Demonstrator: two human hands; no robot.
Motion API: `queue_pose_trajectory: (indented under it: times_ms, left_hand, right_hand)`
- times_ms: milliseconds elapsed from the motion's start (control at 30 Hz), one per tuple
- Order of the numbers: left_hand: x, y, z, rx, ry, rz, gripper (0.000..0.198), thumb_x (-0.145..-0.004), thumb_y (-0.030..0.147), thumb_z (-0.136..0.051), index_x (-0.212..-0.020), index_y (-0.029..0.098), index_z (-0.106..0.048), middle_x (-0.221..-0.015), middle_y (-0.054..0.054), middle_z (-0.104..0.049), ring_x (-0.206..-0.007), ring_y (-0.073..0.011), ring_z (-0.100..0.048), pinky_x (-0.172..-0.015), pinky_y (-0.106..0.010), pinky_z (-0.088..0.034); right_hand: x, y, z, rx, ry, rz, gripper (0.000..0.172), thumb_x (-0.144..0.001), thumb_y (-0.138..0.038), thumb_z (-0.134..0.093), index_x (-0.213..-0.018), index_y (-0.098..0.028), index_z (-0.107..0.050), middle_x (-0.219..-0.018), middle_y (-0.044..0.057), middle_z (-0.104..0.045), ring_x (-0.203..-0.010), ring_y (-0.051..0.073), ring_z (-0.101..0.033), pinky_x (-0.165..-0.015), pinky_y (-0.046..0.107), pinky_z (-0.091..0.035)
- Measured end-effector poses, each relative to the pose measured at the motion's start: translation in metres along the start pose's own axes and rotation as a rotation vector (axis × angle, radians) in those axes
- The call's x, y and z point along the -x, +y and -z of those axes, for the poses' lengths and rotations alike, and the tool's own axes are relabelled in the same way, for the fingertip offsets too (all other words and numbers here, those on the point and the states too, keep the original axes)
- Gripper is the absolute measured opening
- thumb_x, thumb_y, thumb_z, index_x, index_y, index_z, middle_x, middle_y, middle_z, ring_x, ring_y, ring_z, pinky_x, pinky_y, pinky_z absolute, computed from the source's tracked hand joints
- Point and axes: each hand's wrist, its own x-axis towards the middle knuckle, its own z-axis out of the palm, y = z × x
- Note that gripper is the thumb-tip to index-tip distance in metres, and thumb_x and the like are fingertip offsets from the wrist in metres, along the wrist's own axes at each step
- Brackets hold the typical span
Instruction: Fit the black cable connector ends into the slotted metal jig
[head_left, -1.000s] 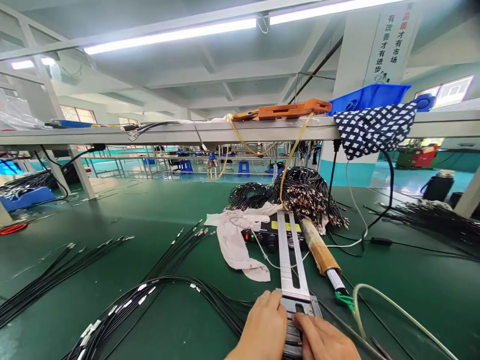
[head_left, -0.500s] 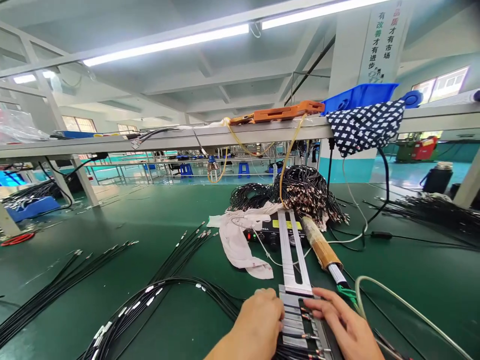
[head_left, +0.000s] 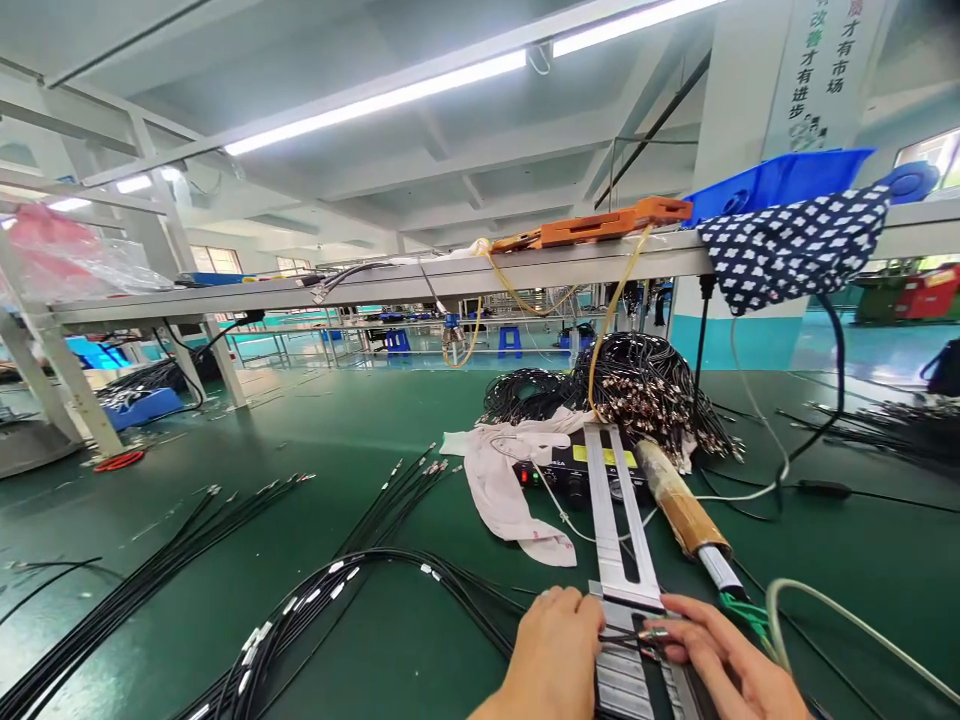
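Observation:
My left hand is curled at the left edge of a slotted metal fixture, its fingers closed on thin black cables. These cables run across the fixture toward my right hand. The fingers of my right hand are bent around the metal cable ends; its thumb is hidden. Bare grooves show in the fixture below the cables. A long slotted metal plate extends from the fixture's far end up to a black control box.
Bundled black cables with white labels lie left of my hands. A soldering iron handle wrapped in brown tape rests at right, by a pale cloth. Coiled cables are piled behind. A shelf spans above the green table.
The view has swung left, so the scene sits further right. Cables that lay spread in the fixture's grooves are now gathered between my hands, and my right fingers have closed on their ends.

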Motion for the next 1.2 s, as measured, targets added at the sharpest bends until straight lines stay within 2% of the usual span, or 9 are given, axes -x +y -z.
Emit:
queue_pose_trajectory:
  times_ms: [233, 367, 467, 733, 933, 1067, 1200]
  left_hand:
    - [-0.006, -0.009, -0.019, 0.067, 0.119, -0.052, 0.021, -0.092, 0.008, -0.038, -0.092, 0.014, -0.058, -0.097, -0.005, -0.057, -0.091, -0.0196, -0.05, -0.088, -0.037, -0.04]
    - [-0.008, -0.005, -0.017, -0.031, 0.053, -0.038, 0.026, -0.09, 0.003, -0.035, -0.094, 0.012, -0.059, -0.1, -0.007, -0.057, -0.093, -0.0213, -0.049, -0.087, -0.036, -0.041]
    - [-0.009, -0.002, -0.014, -0.111, 0.014, -0.026, 0.028, -0.088, 0.001, -0.035, -0.098, 0.011, -0.059, -0.103, -0.009, -0.056, -0.096, -0.0232, -0.049, -0.089, -0.038, -0.041]
    - [-0.011, -0.003, -0.016, -0.148, 0.011, -0.034, 0.033, -0.086, -0.002, -0.031, -0.099, 0.01, -0.059, -0.107, -0.01, -0.056, -0.099, -0.0242, -0.05, -0.092, -0.039, -0.042]
    - [-0.01, -0.005, -0.014, -0.214, -0.015, -0.127, 0.032, -0.077, -0.002, -0.039, -0.1, 0.008, -0.059, -0.107, -0.011, -0.056, -0.099, -0.0265, -0.049, -0.092, -0.042, -0.043]
    - [-0.008, -0.005, -0.012, -0.259, -0.003, -0.165, 0.025, -0.084, 0.005, -0.04, -0.099, 0.008, -0.059, -0.107, -0.013, -0.055, -0.099, -0.0272, -0.049, -0.091, -0.043, -0.044]
    - [-0.007, -0.003, -0.014, -0.275, -0.001, -0.162, 0.025, -0.087, 0.006, -0.037, -0.1, 0.008, -0.059, -0.106, -0.013, -0.056, -0.099, -0.0269, -0.049, -0.093, -0.043, -0.042]
  right_hand:
    - [0.002, -0.012, -0.01, 0.05, 0.164, 0.134, 0.039, -0.091, -0.045, -0.041, -0.113, -0.016, -0.054, -0.105, 0.009, -0.066, -0.083, 0.018, -0.066, -0.078, 0.025, -0.053]
    - [0.004, -0.015, -0.01, 0.161, 0.242, 0.227, 0.034, -0.093, -0.037, -0.04, -0.113, -0.015, -0.055, -0.107, 0.011, -0.065, -0.088, 0.018, -0.066, -0.078, 0.024, -0.053]
    - [0.004, -0.015, -0.01, 0.195, 0.255, 0.255, 0.031, -0.094, -0.035, -0.039, -0.112, -0.015, -0.056, -0.105, 0.01, -0.066, -0.092, 0.018, -0.065, -0.079, 0.023, -0.053]
    - [0.004, -0.014, -0.011, 0.237, 0.249, 0.242, 0.028, -0.096, -0.035, -0.037, -0.11, -0.019, -0.055, -0.103, 0.005, -0.066, -0.092, 0.015, -0.064, -0.079, 0.021, -0.051]
    - [0.006, -0.021, -0.013, 0.272, 0.294, 0.305, 0.025, -0.095, -0.032, -0.038, -0.104, -0.019, -0.058, -0.098, 0.004, -0.066, -0.088, 0.015, -0.065, -0.075, 0.021, -0.052]
    - [0.007, -0.025, -0.014, 0.321, 0.316, 0.345, 0.024, -0.095, -0.03, -0.038, -0.1, -0.019, -0.059, -0.095, 0.004, -0.066, -0.084, 0.015, -0.064, -0.072, 0.02, -0.051]
    - [0.008, -0.029, -0.014, 0.334, 0.331, 0.371, 0.024, -0.096, -0.029, -0.037, -0.098, -0.019, -0.059, -0.093, 0.004, -0.065, -0.084, 0.015, -0.063, -0.073, 0.02, -0.05]
